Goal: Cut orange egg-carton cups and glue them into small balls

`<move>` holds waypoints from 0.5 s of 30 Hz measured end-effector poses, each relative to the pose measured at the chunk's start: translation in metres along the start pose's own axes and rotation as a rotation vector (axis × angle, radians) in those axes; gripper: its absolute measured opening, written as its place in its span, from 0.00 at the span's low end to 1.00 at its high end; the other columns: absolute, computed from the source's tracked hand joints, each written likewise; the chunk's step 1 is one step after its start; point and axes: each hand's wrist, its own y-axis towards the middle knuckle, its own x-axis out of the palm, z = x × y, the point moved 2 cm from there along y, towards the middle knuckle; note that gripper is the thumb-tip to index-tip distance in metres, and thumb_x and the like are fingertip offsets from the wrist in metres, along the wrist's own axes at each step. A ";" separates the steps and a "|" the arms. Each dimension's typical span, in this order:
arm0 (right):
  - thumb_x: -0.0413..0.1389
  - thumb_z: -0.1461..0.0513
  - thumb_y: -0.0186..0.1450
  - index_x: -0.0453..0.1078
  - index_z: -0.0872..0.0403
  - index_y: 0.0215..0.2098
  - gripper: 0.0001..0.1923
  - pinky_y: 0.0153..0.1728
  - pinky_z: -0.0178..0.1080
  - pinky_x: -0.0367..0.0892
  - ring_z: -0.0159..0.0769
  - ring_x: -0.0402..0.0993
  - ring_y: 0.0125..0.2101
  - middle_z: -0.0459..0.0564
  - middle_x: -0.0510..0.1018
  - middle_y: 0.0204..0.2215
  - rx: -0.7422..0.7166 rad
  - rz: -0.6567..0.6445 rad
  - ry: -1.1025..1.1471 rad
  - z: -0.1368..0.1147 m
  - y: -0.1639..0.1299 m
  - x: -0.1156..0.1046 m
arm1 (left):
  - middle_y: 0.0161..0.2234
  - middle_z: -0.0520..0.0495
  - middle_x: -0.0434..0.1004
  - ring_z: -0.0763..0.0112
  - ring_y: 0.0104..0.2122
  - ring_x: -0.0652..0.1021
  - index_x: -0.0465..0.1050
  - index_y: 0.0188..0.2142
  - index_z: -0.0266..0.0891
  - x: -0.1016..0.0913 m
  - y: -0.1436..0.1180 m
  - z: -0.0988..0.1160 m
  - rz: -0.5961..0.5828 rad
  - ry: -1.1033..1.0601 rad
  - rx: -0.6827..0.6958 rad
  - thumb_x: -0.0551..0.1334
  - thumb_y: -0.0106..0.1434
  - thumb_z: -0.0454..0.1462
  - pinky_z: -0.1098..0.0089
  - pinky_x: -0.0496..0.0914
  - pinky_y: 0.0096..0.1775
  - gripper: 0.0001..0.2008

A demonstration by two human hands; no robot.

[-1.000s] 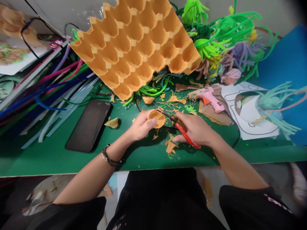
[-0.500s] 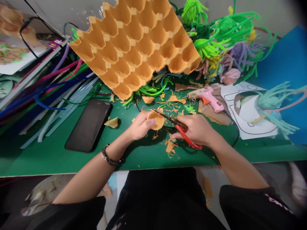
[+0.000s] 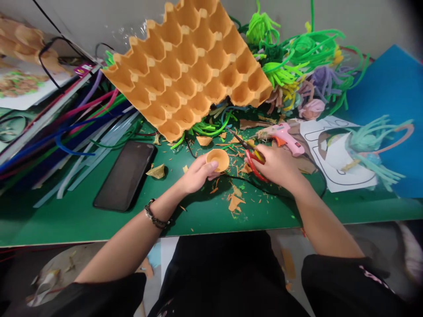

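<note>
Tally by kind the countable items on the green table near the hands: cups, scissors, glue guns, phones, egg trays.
Cut cardboard cup, held in the left hand: 1
Red-handled scissors, in the right hand: 1
Pink glue gun: 1
Black phone: 1
Orange egg tray: 1
Total: 5

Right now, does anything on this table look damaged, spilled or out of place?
Yes. Orange cardboard scraps lie scattered on the green table around both hands. The egg tray leans tilted on the pipe cleaners, its lower edge ragged where cups seem cut away.
</note>
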 end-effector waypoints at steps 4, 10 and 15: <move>0.51 0.53 0.65 0.68 0.55 0.44 0.16 0.33 0.41 0.64 0.43 0.71 0.40 0.55 0.75 0.41 -0.077 0.133 0.078 0.004 0.001 -0.004 | 0.18 0.58 0.55 0.81 0.17 0.58 0.61 0.29 0.37 0.000 0.001 -0.001 0.020 0.035 -0.011 0.58 0.58 0.56 0.77 0.56 0.19 0.23; 0.59 0.53 0.61 0.59 0.51 0.56 0.28 0.46 0.42 0.68 0.38 0.71 0.46 0.52 0.71 0.48 -0.476 0.141 0.538 -0.029 -0.009 -0.008 | 0.19 0.57 0.58 0.80 0.19 0.60 0.63 0.32 0.36 0.001 0.001 0.003 -0.087 0.103 -0.018 0.58 0.57 0.58 0.76 0.57 0.22 0.26; 0.59 0.55 0.61 0.66 0.52 0.48 0.18 0.45 0.43 0.69 0.37 0.70 0.44 0.50 0.73 0.42 -0.565 0.204 0.633 -0.045 -0.007 -0.004 | 0.18 0.55 0.59 0.77 0.20 0.61 0.62 0.25 0.37 0.002 -0.001 0.005 -0.173 0.126 -0.005 0.55 0.55 0.62 0.74 0.59 0.23 0.28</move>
